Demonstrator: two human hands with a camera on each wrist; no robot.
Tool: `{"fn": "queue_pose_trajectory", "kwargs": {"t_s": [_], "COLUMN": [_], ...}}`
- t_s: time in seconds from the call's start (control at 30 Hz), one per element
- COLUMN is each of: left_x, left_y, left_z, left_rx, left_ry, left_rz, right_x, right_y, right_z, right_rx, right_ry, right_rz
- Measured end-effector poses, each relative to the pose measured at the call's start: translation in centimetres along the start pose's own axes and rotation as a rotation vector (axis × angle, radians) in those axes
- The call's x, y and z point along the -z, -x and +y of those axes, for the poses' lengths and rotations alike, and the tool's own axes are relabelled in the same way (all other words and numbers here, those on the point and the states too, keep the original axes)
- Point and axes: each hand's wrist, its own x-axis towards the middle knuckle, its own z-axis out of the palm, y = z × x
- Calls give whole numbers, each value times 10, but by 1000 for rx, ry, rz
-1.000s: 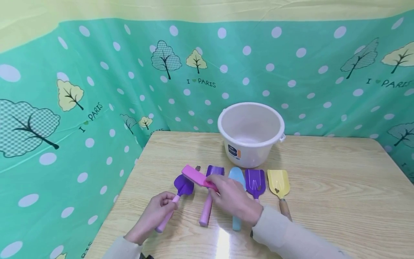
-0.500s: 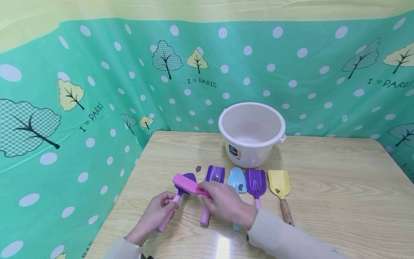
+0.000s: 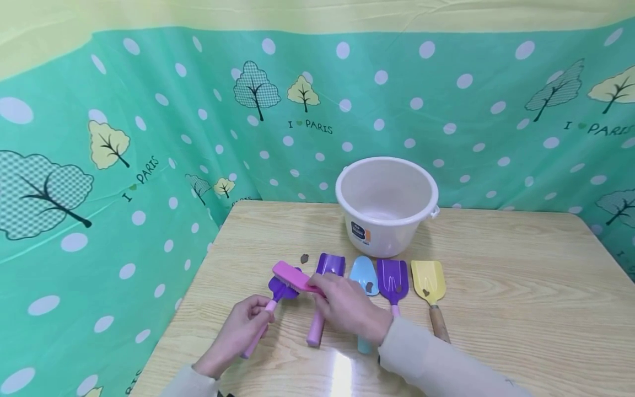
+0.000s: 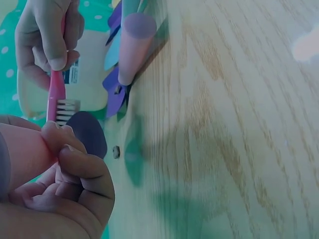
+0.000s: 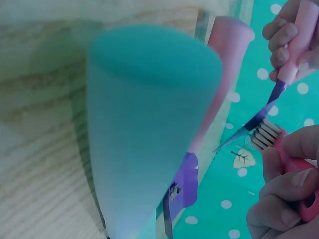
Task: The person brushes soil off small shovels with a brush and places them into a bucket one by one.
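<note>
My left hand (image 3: 241, 329) grips the pink handle of a toy shovel with a rounded purple blade (image 3: 275, 286). The blade points away from me, at the left of the table. In my right hand (image 3: 347, 307) is a pink scrubbing brush (image 3: 289, 274), its pale bristles down against the blade. From the right wrist view, the brush bristles (image 5: 266, 134) meet the blade's face, and the left hand (image 5: 284, 50) holds the handle above. A small brown lump (image 3: 305, 258) lies on the table just beyond the blade; the left wrist view shows this lump (image 4: 116, 152) too.
Right of the held shovel lie a purple shovel (image 3: 331, 263), a light blue one (image 3: 364, 271), another purple one (image 3: 389, 271) and a yellow one (image 3: 426, 275) with a wooden handle, brown bits on several blades. A white bucket (image 3: 384, 234) stands behind. Dotted green cloth (image 3: 397, 121) hangs around.
The brush has gone left and down onto the held blade, then slightly back right and up along it. The left hand has stayed nearly still with the shovel.
</note>
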Motion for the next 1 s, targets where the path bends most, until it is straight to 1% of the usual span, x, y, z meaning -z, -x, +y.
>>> {"fn": "queue_pose_trajectory", "kwargs": {"t_s": [0.33,0.47,0.6,0.73,0.8,0.9,1.0], "left_x": [1,1,2,1,1,0,-1], "left_y": [5,6,7,6,6,5,5], "left_z": [-3,-3,-3,-3,-3,-3,-2], "left_rx": [-64,-76,-85,-83,-77,-69,-60], "left_ry": [-7,-7,-13,-2,12,28,28], "left_rz": [-55,-59,-57,-47,-41,-31,-22], "right_x": [3,4,4,6,9,13,14], "right_y": [-4,-5,-6,-8,-9,-9,-7], "right_z": [7,10,14,17,17,12,4], "right_rx": [-45,-75,-85,-96,-103,-76,-8], "right_ry": [61,99,125,152,148,121,92], "right_rz": [-4,-8,-5,15,28,48,55]}}
